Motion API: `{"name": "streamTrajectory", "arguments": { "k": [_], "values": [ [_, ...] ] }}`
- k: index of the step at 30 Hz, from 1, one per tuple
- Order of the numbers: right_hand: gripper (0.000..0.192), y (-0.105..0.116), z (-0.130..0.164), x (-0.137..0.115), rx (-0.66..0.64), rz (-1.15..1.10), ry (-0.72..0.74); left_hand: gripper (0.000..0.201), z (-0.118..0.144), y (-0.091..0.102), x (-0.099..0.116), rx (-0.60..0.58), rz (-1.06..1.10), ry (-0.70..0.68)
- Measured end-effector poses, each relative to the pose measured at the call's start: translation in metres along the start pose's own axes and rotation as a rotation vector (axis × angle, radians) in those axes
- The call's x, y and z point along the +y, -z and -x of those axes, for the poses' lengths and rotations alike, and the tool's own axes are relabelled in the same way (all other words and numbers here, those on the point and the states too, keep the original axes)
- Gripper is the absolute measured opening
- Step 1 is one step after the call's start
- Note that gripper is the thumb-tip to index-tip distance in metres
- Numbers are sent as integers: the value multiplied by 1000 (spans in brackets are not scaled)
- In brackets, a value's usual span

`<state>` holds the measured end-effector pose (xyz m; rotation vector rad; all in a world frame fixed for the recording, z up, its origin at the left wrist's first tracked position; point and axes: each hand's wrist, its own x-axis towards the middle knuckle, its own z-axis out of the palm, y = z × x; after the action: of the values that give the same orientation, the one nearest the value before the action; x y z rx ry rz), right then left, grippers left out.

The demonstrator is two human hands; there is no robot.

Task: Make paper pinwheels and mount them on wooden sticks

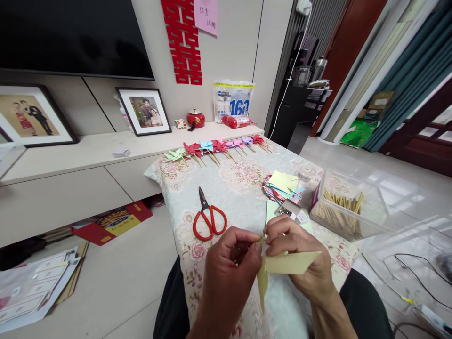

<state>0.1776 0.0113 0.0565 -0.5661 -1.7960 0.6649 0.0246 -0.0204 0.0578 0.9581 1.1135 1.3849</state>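
Note:
Pale yellow folded paper [291, 263], shaped like part of a pinwheel, is pinched between both hands over the near edge of the table. My left hand [235, 266] is closed on it with thumb and fingertips. From the other side, my right hand [300, 249] grips the same paper near its centre. Whatever small part lies between the fingertips is hidden. Red-handled scissors [209, 219] lie just beyond my left hand. Past my right hand sits a small open box of metal pins [287, 209], partly covered by the hand.
Several finished paper pinwheels [219, 147] on sticks line the far table edge. At the right are a stack of coloured paper [283, 182] and a clear plastic bin [370, 214] holding wooden sticks [341, 209]. Behind stands a low cabinet [95, 155] with framed photos.

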Motion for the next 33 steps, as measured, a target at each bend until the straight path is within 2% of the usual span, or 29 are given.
{"name": "streamTrajectory", "arguments": {
  "k": [6,10,16,22,33],
  "values": [
    [15,-5,0,-3,71,41,9,7,3,0,12,-25,-55,-82],
    [11,-6,1,-1,80,43,-6,7,4,0,11,-15,-69,-123],
    [10,-6,5,0,88,42,-17,8,6,2,10,-50,-78,-138],
    [11,-6,4,-1,85,54,-22,9,5,-1,14,-27,-108,-145],
    [16,-7,2,-1,88,58,12,11,4,-1,9,-12,-136,-154]
  ]
}}
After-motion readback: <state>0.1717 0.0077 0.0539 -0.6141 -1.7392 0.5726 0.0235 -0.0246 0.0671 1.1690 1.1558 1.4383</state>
